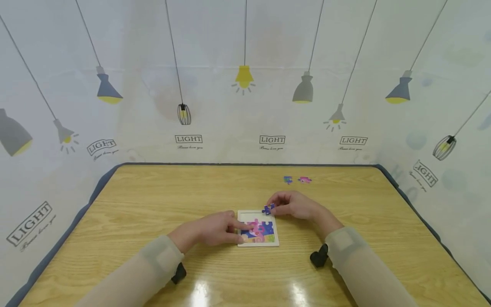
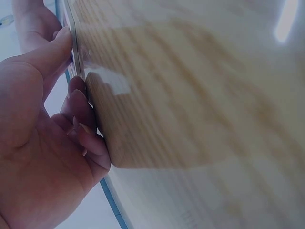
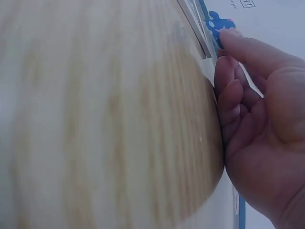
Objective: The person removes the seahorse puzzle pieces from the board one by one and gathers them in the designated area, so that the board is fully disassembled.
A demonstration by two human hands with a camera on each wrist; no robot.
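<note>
A small square puzzle tray with a white rim [image 1: 258,244] lies on the table, its lower part filled with joined jigsaw pieces [image 1: 266,230] in pink, blue and green. Its upper part shows bare white. My left hand [image 1: 218,229] reaches in from the left, a straight index finger touching the joined pieces and the thumb at the tray's left edge. Between thumb and fingers, my right hand [image 1: 297,205] pinches a dark blue puzzle piece [image 1: 268,209] over the tray's upper right corner. That blue piece [image 3: 217,25] appears raised above the table in the right wrist view.
Two loose puzzle pieces, one blue-green [image 1: 288,180] and one pink [image 1: 304,180], lie farther back on the wooden table [image 1: 172,187]. A wall covering [image 1: 215,119] printed with lamps rises behind the table's dark-edged back and sides.
</note>
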